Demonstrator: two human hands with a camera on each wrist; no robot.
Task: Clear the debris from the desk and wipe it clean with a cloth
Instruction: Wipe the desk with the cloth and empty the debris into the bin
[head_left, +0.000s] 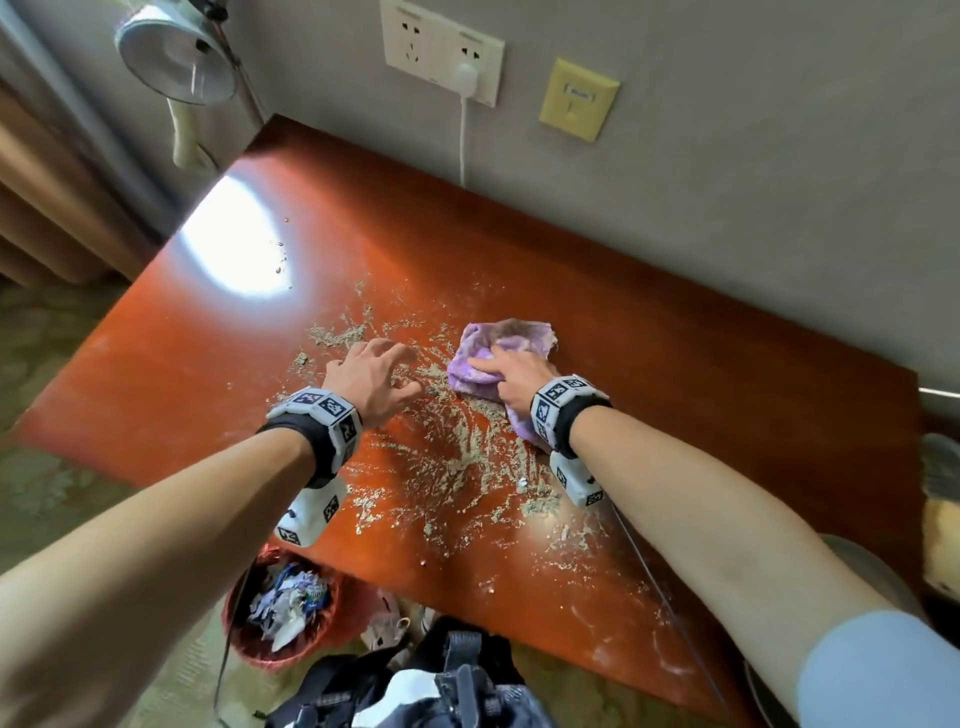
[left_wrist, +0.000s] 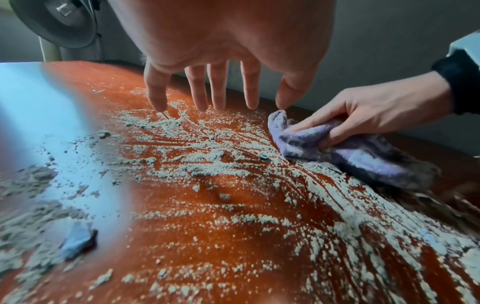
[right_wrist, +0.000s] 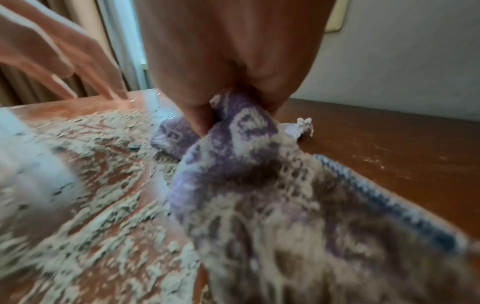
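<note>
1. Head view is showing the right hand (head_left: 511, 375) gripping a bunched purple patterned terry cloth (head_left: 485, 364) and pressing it onto the glossy reddish-brown wooden surface (head_left: 675, 395), a little right of centre and toward the far side.
2. Left wrist view is showing the right hand's fingers (left_wrist: 335, 131) curling round a fold of the cloth, so the grip looks firm.
3. The left hand (head_left: 371, 379) is hovering open just left of the cloth, fingers spread and pointing down at the pale grey-beige crumbly debris (head_left: 457, 457); it is holding nothing.
4. The debris is lying in streaks from the middle of the surface to the near right edge, so the wiping step seems to be under way with much still left to do.
5. The cloth's long axis is running from far left to near right, its bunched leading end pointing left into the debris and its soiled tail trailing beside the right wrist.
6. A red round plastic bin of paper scraps (head_left: 283, 608) is standing on the floor below the near left edge; the next move probably calls for sweeping the debris toward that edge with steady downward pressure, and the open left hand could be cupping to catch it.
</note>
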